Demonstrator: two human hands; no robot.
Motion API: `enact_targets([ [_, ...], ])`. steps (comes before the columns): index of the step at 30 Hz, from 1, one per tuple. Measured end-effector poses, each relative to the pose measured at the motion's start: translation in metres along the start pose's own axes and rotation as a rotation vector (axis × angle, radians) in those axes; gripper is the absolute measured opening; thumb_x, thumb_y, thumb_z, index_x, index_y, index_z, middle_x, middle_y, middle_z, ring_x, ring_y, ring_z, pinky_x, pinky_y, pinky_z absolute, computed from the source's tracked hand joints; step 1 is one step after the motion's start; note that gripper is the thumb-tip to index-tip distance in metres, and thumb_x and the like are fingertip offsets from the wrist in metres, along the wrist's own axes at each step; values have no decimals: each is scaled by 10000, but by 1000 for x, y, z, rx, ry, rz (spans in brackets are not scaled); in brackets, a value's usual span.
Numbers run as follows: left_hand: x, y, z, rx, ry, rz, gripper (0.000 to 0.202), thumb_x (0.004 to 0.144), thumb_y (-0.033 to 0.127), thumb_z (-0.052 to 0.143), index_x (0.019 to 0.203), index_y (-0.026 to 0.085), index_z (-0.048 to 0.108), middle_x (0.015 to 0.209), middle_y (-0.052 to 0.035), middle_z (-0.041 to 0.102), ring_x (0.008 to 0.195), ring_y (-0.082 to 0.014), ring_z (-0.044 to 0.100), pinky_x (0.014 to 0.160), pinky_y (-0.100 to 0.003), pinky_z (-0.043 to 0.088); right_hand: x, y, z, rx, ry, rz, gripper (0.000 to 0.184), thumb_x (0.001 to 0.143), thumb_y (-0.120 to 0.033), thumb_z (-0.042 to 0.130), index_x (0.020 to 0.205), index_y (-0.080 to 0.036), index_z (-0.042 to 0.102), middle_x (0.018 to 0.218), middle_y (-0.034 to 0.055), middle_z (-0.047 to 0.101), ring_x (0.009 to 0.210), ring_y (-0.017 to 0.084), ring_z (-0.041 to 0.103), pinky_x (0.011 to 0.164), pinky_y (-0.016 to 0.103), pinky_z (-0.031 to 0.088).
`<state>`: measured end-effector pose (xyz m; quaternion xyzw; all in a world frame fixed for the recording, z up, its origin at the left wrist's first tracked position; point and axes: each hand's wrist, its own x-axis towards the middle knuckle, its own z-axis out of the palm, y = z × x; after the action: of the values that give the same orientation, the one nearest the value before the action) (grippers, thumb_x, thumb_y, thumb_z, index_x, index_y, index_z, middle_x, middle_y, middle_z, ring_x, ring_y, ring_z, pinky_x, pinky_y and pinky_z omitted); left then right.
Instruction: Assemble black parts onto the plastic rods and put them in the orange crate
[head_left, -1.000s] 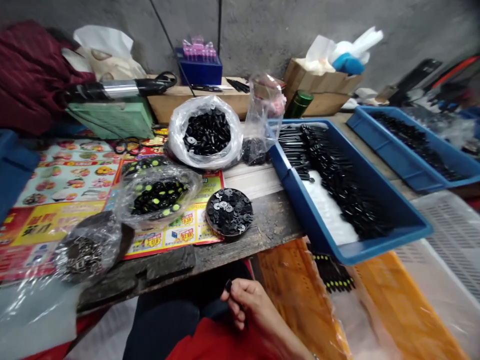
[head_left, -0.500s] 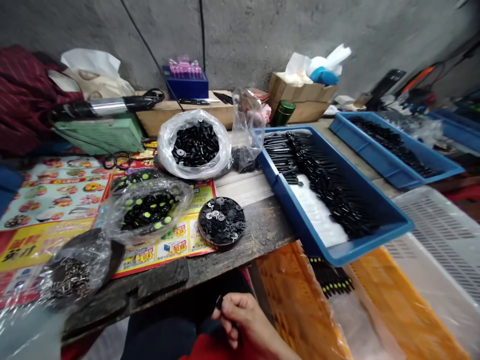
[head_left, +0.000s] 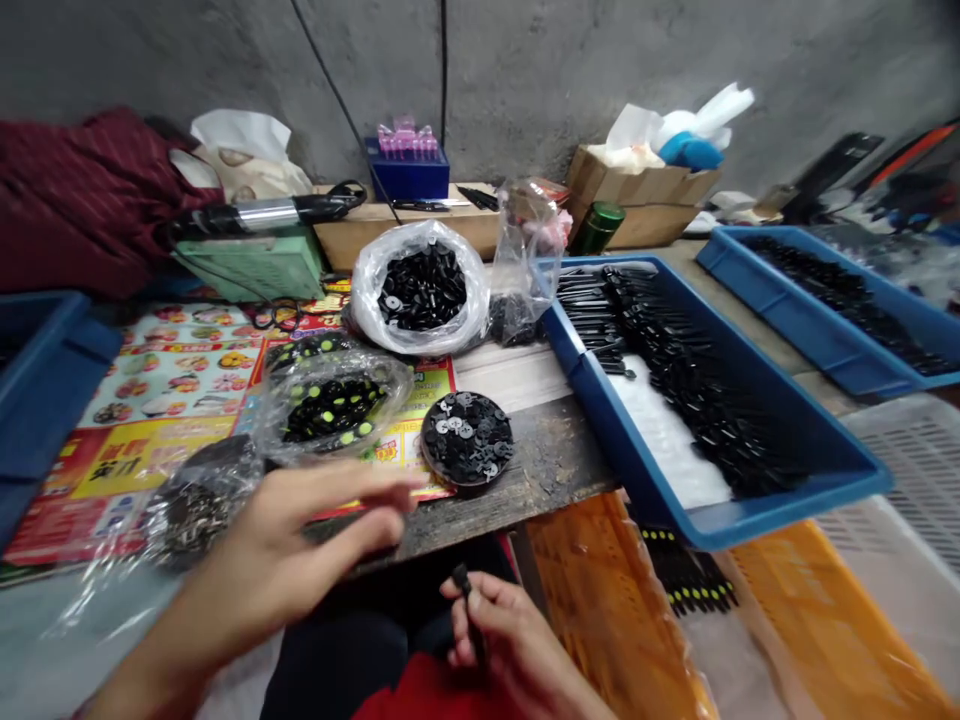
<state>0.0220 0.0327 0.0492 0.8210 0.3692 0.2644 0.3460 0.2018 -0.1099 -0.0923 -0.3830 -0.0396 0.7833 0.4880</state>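
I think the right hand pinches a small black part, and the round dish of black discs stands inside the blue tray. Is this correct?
Not quite: the dish is not inside the blue tray. The head view shows it on the wooden bench, left of the tray. The right hand does pinch a small black part.

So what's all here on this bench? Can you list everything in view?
Tray: one, blue, right of bench, holding black stems
Far tray: one, blue, further right, holding black stems
Disc bag: one, clear, mid-bench, holding black discs
Dotted bag: one, clear, left of dish, black pieces with green dots
Metal bag: one, clear, front left, metal bits
Dish: one, dark, bench edge, piled with discs
Crate: one, orange, below bench
Left hand: one, bare, raised, fingers spread
Right hand: one, bare, low, pinching black piece
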Motion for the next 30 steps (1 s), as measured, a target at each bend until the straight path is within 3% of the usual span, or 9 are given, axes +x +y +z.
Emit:
enact_targets([
  [3, 22, -10, 19, 91, -24, 35, 194, 882, 242, 588, 1025, 240, 719, 998, -13, 753, 894, -189, 684, 843, -292, 509, -9, -11, 5, 52, 70, 13, 400, 673, -319, 842, 981, -116, 688, 805, 56, 721, 689, 123, 671, 704, 250, 506],
  [8, 35, -25, 44, 239, 13, 75, 225, 897, 190, 536, 1051, 181, 699, 1034, -68, 708, 974, -222, 645, 879, -348, 477, -14, -19, 7, 53, 158, 24, 419, 674, -284, 848, 1015, -110, 679, 907, 87, 744, 766, 145, 696, 742, 276, 527],
  [16, 47, -33, 57, 350, 0, 83, 257, 884, 136, 530, 1100, 167, 666, 989, -76, 635, 924, -229, 611, 840, -362, 488, -14, -19, 6, 74, 192, 6, 452, 660, -269, 860, 1037, -101, 675, 915, 92, 746, 764, 144, 701, 735, 281, 560],
  [22, 48, -36, 69, 416, -31, 79, 191, 870, 119, 570, 1023, 175, 669, 976, -70, 628, 911, -228, 599, 838, -370, 480, -15, -18, 4, 89, 204, 15, 458, 634, -266, 876, 1016, -103, 684, 881, 85, 747, 746, 147, 701, 718, 280, 570],
  [30, 48, -41, 67, 330, -40, 54, 166, 861, 86, 578, 972, 174, 662, 946, -61, 634, 899, -217, 595, 835, -361, 477, -13, -12, 1, 83, 157, 15, 458, 627, -304, 878, 1000, -110, 697, 848, 79, 739, 692, 128, 678, 675, 263, 557],
])
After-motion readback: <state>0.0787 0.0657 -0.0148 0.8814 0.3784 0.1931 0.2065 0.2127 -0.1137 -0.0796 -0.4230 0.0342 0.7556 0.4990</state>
